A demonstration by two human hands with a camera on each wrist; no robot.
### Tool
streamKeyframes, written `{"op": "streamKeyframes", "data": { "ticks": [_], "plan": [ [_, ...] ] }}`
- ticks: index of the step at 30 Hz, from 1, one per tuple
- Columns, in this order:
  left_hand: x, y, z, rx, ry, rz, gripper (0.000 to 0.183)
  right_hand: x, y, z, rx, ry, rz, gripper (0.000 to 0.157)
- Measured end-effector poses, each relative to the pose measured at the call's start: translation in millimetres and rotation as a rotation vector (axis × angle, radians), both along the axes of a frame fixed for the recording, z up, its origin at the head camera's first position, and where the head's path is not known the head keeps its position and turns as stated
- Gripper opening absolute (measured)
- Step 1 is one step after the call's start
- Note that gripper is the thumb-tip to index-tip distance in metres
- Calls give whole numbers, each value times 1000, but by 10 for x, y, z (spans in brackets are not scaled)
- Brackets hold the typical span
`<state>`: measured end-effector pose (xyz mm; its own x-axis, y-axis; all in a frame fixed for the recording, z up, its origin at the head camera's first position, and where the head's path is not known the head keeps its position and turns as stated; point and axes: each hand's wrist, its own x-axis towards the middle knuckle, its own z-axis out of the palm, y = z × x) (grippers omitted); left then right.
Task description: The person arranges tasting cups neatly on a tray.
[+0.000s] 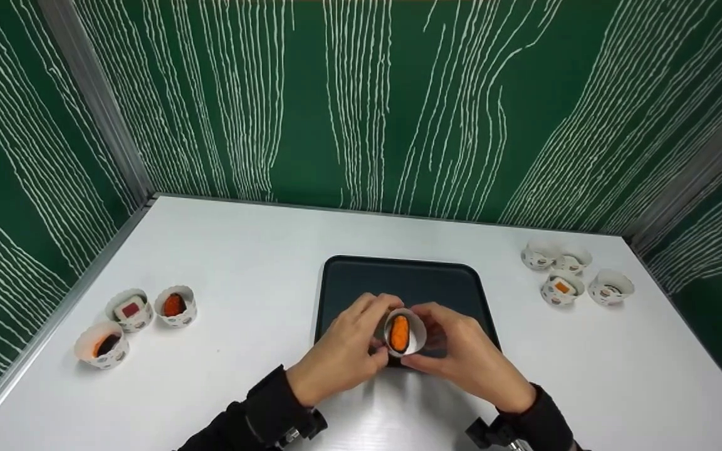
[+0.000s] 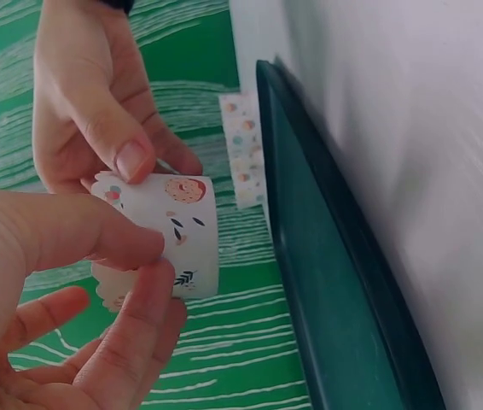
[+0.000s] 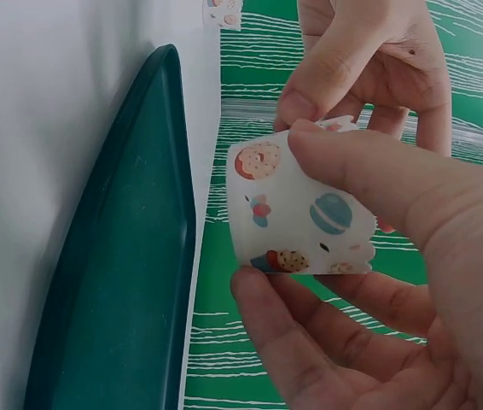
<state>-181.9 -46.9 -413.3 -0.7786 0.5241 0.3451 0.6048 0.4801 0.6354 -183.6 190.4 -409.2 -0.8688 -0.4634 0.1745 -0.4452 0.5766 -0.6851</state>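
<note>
Both of my hands hold one paper baking cup (image 1: 418,337) above the near part of a dark green tray (image 1: 398,270). Inside the cup lies an orange-topped toy sushi piece (image 1: 400,333) with a dark wrap. My left hand (image 1: 346,347) grips the cup's left side between thumb and fingers. From the other side, my right hand (image 1: 464,347) grips it too. In the left wrist view the cup (image 2: 192,239) shows a printed pattern, with the tray's edge (image 2: 344,213) beyond it. The right wrist view shows a doughnut print on the cup wall (image 3: 297,184).
On the left of the white table (image 1: 254,263) stand three cups: one with a red-topped white piece (image 1: 129,310), one with red roe (image 1: 175,305), one with a dark-wrapped piece (image 1: 106,344). Several more cups (image 1: 563,288) cluster at the right. Green walls (image 1: 311,113) enclose the table.
</note>
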Motion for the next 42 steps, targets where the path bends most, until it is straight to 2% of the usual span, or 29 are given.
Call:
{"op": "streamKeyframes", "data": {
  "ticks": [11,17,21,26,33,42],
  "plan": [
    [-6,19,4,49,-28,-43,49,6,6,-6,-13,-35,47,66],
    [5,36,-7,81,-48,-59,38,5,-4,-18,29,26,62,61],
    [13,35,-7,94,-31,-74,27,3,-6,-24,57,87,63,55],
    [3,-6,38,97,-22,-90,19,-6,-12,-19,63,95,63,51],
    [-59,-172,194,143,37,-34,17,-84,-85,-16,51,93,57,55],
    [-98,-405,410,153,111,72,16,-372,-282,39,74,100,79,55]
  ]
}}
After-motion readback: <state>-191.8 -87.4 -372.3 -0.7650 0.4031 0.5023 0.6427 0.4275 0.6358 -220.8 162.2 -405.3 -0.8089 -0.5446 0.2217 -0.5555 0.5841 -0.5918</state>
